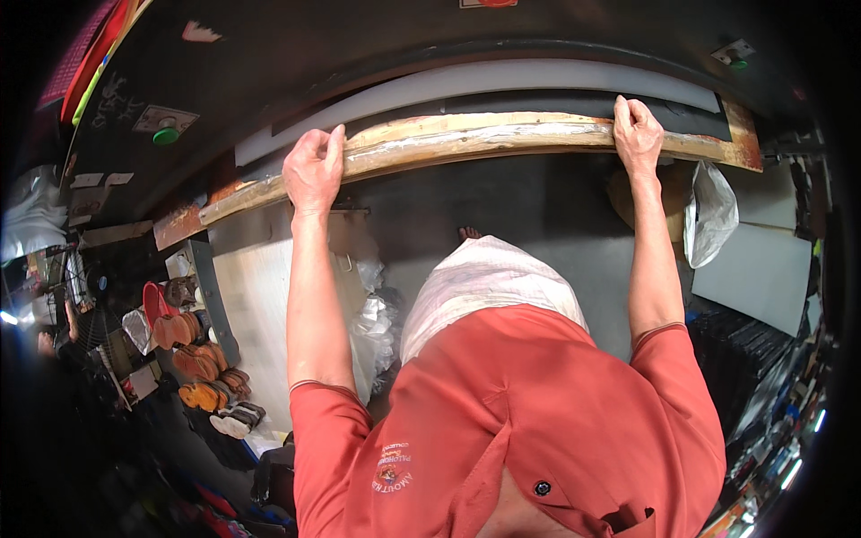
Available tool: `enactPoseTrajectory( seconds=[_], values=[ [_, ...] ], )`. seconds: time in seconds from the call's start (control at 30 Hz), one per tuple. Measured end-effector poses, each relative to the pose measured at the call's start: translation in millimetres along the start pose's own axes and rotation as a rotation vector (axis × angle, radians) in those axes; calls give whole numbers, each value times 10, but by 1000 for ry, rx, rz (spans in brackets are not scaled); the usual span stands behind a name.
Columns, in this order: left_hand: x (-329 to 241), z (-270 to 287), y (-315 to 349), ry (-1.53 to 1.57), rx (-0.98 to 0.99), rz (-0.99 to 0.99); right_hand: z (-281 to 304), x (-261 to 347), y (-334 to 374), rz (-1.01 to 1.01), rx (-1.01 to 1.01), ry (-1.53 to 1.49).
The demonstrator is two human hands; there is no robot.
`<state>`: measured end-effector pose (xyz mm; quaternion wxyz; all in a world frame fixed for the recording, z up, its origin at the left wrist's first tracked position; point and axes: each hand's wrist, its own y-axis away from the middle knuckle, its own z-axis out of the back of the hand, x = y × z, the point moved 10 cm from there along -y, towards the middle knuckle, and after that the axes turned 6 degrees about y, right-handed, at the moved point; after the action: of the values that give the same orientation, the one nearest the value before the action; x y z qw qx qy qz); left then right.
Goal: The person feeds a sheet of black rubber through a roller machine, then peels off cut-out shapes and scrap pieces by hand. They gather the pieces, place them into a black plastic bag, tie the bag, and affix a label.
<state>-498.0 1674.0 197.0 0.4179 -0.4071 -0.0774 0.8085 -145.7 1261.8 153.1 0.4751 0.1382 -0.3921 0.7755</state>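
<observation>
"Grey floor (511, 197) spread beneath a dark machine (296, 45) in a crowded workshop, with sole-shaped pieces (199, 360) stacked to one side. What occupied your hands?"

"Wooden rail (484, 139), running across the machine's front, just before a white slab (502, 76). My left hand (314, 170) was at the rail toward its left end; my right hand (639, 139) was well apart, toward the other end."

"And the grip?"

"Fingers were bent on both. I could not tell whether they clasped the wood, pinched something thin or merely rested there."

"Where did the danger lie?"

"Fingertips, in my judgement. Those on my right reached past the rail, near the slab, so a shift of either could have nipped them. Left green button (166, 136) and right green button (739, 64) flanked me; if live, a stray press could have set machinery moving with my hands close."

"Anything lower down?"

"My toes (468, 233) showed below the rail. Had the wood been loose and one hand slipped first, it could have tipped onto them. A white bag (713, 215) beneath its right end might have snagged, too."
</observation>
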Motion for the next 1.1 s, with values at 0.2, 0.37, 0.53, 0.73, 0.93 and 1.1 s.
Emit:
enactPoseTrajectory(
  seconds=[0.2,0.37,0.53,0.73,0.93,1.1],
  values=[
    [-81,1,10,26,-11,-7,29,-16,21,101,2,-53],
    [-224,98,257,0,-18,-43,113,-245,186,-102,43,-16],
    [-355,211,858,26,-5,-90,392,-101,620,-442,-26,-350],
    [-549,289,1231,153,183,140,-506,1968,857,179,455,-376],
    [-849,300,894,331,90,-64,-977,2838,1082,359,551,61],
    [-521,-167,626,-65,220,-119,-1211,3085,1192,373,594,60]
  ],
)
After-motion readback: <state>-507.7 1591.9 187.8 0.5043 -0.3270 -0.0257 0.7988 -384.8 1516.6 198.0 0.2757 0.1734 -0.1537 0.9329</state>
